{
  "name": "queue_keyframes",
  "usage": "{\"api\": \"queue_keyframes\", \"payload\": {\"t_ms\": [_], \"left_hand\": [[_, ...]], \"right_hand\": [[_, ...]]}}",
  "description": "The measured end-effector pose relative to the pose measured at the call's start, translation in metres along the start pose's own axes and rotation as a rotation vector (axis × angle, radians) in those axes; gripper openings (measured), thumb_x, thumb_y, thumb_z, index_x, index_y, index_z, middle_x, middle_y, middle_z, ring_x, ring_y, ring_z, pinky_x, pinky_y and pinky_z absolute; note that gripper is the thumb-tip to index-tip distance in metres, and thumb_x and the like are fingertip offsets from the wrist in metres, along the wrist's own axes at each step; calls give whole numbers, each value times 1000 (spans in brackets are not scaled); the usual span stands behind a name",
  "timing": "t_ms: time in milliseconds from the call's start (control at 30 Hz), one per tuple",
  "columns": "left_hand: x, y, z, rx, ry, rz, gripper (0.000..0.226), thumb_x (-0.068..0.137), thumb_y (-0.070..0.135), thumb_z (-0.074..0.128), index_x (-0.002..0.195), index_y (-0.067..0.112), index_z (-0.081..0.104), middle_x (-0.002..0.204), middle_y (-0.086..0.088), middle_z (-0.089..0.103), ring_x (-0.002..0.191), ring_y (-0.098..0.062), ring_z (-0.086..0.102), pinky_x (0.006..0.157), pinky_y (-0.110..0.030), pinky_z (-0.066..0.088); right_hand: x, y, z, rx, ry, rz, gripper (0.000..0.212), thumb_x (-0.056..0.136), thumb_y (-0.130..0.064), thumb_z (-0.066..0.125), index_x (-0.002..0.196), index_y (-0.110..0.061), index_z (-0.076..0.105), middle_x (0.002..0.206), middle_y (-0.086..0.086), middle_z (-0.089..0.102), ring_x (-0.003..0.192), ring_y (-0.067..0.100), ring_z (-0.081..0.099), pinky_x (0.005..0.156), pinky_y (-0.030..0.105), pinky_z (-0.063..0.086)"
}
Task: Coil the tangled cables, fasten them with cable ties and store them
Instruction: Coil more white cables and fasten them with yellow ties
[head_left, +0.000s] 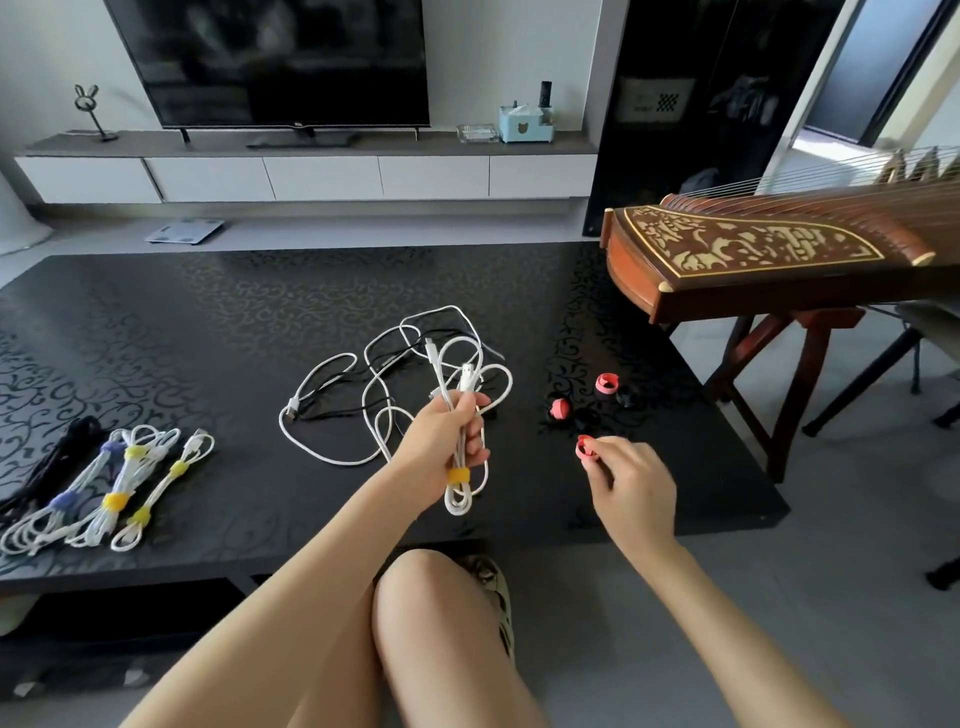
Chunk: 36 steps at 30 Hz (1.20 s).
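Mostly, the coiled cable (460, 496) hangs below the left hand's (444, 439) grip.

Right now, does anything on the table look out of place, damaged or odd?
Nothing damaged or spilled. Only the tangle of white and black cables at centre is messy, as the task expects; tied bundles lie neatly at left.
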<state>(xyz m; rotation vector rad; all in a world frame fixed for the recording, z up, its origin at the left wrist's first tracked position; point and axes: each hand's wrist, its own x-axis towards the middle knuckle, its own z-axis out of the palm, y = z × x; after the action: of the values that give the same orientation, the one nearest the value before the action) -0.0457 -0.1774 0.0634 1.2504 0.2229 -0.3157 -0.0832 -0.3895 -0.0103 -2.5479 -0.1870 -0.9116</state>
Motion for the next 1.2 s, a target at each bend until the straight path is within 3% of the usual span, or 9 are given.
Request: {"api": "queue_keyframes", "payload": {"t_ms": [100,200,300,367,467,567,733,933,1200], "left_hand": [[1,0,-1,68,-22,-28,20,101,17,41,91,10,56,54,2,41,37,-6,30,35,-18,27],[-1,1,1,-33,-55,-117,16,98,20,45,88,10,52,52,4,37,34,-4,25,32,-15,19],[-4,5,-4,-161,-63,-173,12,92,17,55,84,13,47,49,6,30,34,-4,21,31,-16,16],[-5,6,-11,-83,-44,-175,16,90,12,57,82,15,43,47,7,24,35,-5,18,31,-16,15],[-10,5,-18,67,-97,-162,15,88,6,59,79,13,49,48,8,23,35,-5,17,31,-16,16],[-17,5,-19,63,-190,-160,12,85,0,61,84,10,55,49,8,30,36,-3,21,33,-14,20],[-30,2,-18,82,-263,-72,18,75,23,71,58,22,65,50,9,25,37,-3,20,32,-15,21],[-40,5,-21,24,-315,24,17,77,26,66,62,21,70,49,9,28,39,-2,20,34,-14,20],[-42,12,-23,-308,-276,-47,31,79,17,61,53,18,43,45,9,25,33,-2,22,31,-14,24]], "right_hand": [[15,16,18,-187,-231,78,11,75,-15,80,80,-9,73,76,2,68,66,25,58,55,35,47],[25,20,32,-348,-453,104,12,85,-22,69,85,-10,67,85,4,64,80,25,56,68,33,43],[27,15,38,-346,-454,194,15,92,-14,59,84,-7,68,88,7,63,85,25,56,71,33,42],[26,2,31,-18,-403,403,22,92,-20,59,76,-10,70,84,2,65,81,18,58,67,28,43],[31,-29,8,968,-396,864,11,87,-16,67,77,-12,71,80,-2,72,67,5,60,60,19,45],[35,-57,-13,1485,-507,988,5,82,-9,64,81,-7,69,82,3,71,65,9,62,57,22,52],[41,-91,-28,1673,-587,956,13,79,-13,61,80,-7,73,78,4,68,65,10,61,60,20,53],[40,-104,-31,1796,-625,957,17,82,-13,60,92,-3,69,80,3,65,63,9,57,53,19,48],[43,-111,-35,2199,-542,1007,17,87,-9,51,79,-3,65,75,4,54,58,12,46,49,22,42]]}}
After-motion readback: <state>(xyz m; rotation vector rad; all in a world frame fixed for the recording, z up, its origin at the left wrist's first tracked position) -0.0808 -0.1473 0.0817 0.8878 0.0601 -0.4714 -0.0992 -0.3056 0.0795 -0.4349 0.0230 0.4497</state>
